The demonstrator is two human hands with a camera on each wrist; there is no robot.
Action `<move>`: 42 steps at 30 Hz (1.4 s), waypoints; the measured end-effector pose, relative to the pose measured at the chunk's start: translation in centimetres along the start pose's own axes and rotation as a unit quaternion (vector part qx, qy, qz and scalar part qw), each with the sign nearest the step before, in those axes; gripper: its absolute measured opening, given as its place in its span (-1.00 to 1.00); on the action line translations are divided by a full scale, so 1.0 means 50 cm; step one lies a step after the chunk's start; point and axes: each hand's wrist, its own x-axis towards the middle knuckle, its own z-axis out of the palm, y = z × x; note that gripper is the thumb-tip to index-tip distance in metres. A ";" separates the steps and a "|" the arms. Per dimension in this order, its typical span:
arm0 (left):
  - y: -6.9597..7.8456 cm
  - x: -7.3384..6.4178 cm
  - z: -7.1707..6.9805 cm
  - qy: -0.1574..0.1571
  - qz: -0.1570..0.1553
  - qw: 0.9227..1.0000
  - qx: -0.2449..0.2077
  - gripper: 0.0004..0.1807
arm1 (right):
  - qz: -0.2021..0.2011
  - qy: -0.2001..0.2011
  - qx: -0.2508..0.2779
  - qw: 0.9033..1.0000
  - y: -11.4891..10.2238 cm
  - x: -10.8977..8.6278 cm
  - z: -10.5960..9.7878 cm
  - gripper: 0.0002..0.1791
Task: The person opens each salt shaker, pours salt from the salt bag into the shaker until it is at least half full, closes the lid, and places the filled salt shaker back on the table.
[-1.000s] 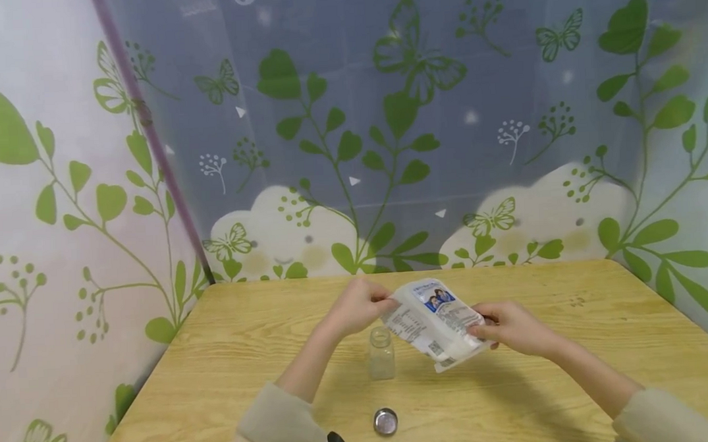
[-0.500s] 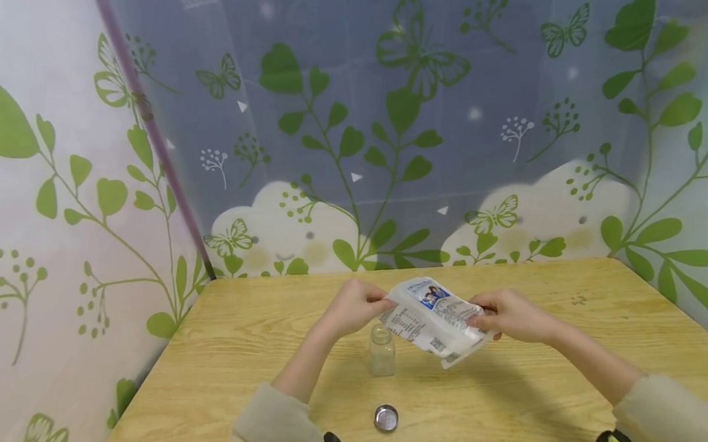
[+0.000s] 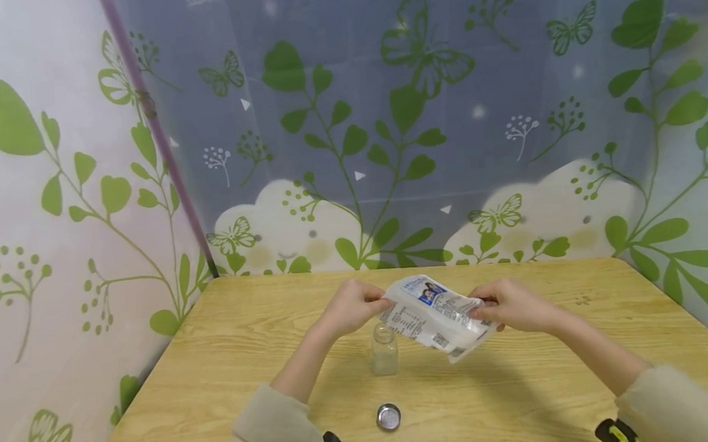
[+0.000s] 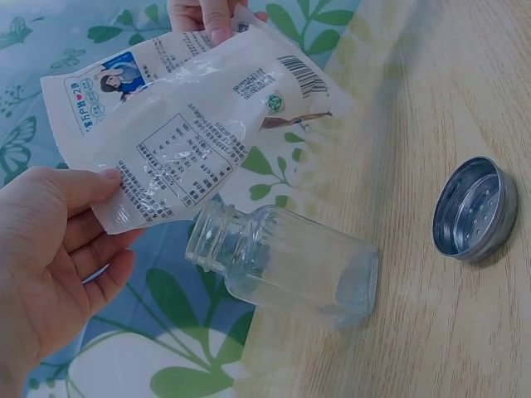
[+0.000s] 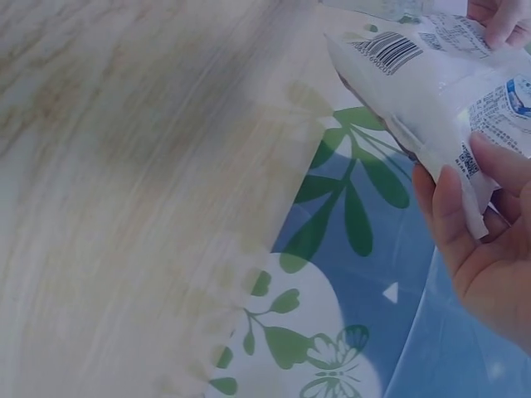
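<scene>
A white printed plastic packet point(image 3: 432, 313) with a barcode and a small blue picture is held up between both hands, tilted. My left hand point(image 3: 350, 307) pinches one edge of it between thumb and fingers. At the opposite end my right hand point(image 3: 514, 306) grips the packet, thumb on the near face. Just below the packet's left side an uncapped clear glass jar point(image 3: 385, 355) stands upright on the table. In the left wrist view the jar's open mouth point(image 4: 211, 240) is close to the packet's lower corner. What the packet contains is hidden.
A silver metal lid point(image 3: 389, 417) with small holes lies inside-up nearer the table's front. The wooden table point(image 3: 248, 371) reaches back to a leaf-and-butterfly printed curtain point(image 3: 349, 116), which also hangs along both sides.
Both hands keep their hold on the packet. It has risen slightly in view and its lower corner has swung a little to the right. The jar and lid stay put.
</scene>
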 end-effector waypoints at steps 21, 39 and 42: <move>-0.016 -0.005 -0.002 0.006 -0.003 1.000 -0.018 -0.83 | -0.002 -0.013 -0.025 1.000 -0.030 0.008 -0.016 -0.78; -0.021 -0.013 -0.003 0.009 -0.019 0.999 -0.024 -0.83 | -0.003 0.000 -0.064 0.998 -0.046 0.020 -0.023 -0.85; -0.023 -0.015 -0.005 0.010 -0.016 1.000 -0.023 -0.83 | 0.001 -0.001 -0.071 0.997 -0.051 0.023 -0.025 -0.85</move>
